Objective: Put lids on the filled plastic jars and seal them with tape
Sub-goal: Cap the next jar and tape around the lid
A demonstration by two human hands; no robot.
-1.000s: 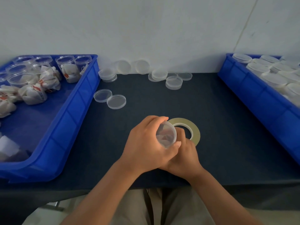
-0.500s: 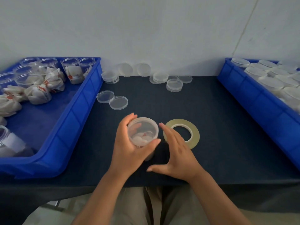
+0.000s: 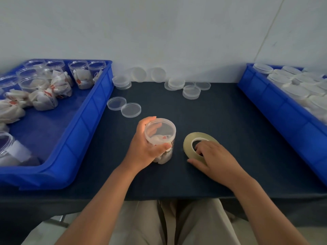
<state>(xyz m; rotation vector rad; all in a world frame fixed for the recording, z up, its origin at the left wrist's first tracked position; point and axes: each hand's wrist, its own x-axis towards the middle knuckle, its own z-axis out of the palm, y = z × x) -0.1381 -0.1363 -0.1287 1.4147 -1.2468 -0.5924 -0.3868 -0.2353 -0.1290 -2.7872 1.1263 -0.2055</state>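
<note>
My left hand (image 3: 143, 149) wraps lidded jar (image 3: 161, 133), upright on table (image 3: 221, 121) — right hand (image 3: 215, 156) just beside, hooked into tape roll (image 3: 190, 140) core, thumb outside rim.

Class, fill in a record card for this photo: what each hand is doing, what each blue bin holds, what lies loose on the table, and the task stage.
Left hand: grips the lidded jar, held upright
Right hand: fingers in the tape roll hole, thumb at its outer edge
Left bin: open filled jars
Right bin: closed jars
Table: spare lids lying loose
Stage: lid on, no tape seen on the jar
</note>
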